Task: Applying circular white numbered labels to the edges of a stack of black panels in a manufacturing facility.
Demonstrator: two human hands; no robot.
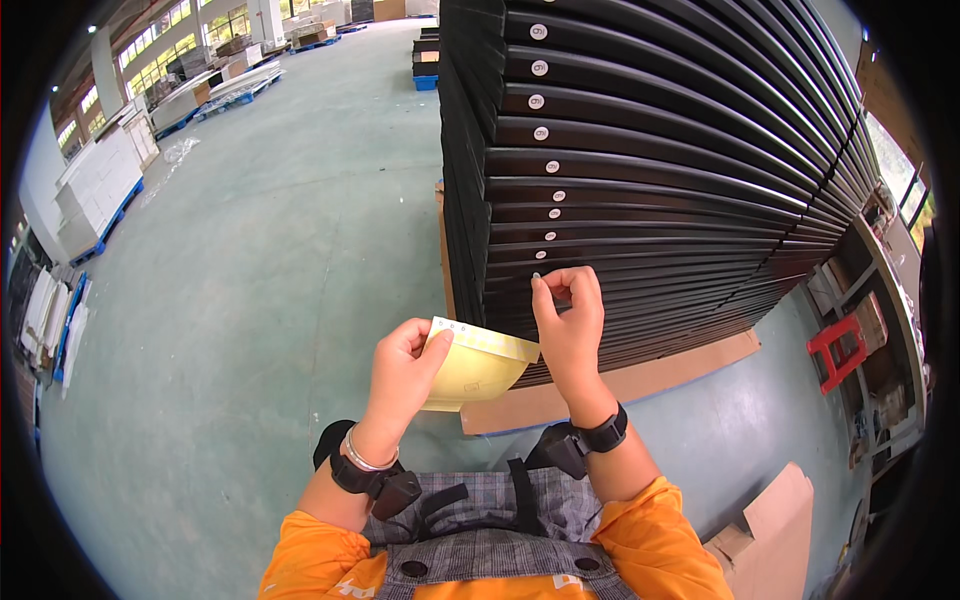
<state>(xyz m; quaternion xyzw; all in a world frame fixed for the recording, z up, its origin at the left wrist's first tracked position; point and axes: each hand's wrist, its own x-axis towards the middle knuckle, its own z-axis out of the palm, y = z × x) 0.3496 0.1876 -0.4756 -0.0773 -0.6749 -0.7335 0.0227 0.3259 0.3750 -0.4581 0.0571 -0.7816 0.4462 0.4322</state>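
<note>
My left hand (408,362) pinches a curved sheet of yellow sticker backing paper (475,370), with a few small round white stickers along its upper left edge. My right hand (574,318) is raised close to a tall stack of black panels (660,190), thumb and forefinger drawn together. Something pale shows at its thumb tip, too small to tell as a sticker or a nail. Round white stickers (540,134) run in a column down the panel edges, one per panel, ending just above that thumb. Lower panel edges are partly hidden behind my right hand.
Brown cardboard (650,385) lies under the stack. A red plastic stool (838,352) stands at the right by a shelf (900,370). More cardboard (775,530) is at lower right. Pallets with white panels (100,200) line the far left of the green floor (260,250).
</note>
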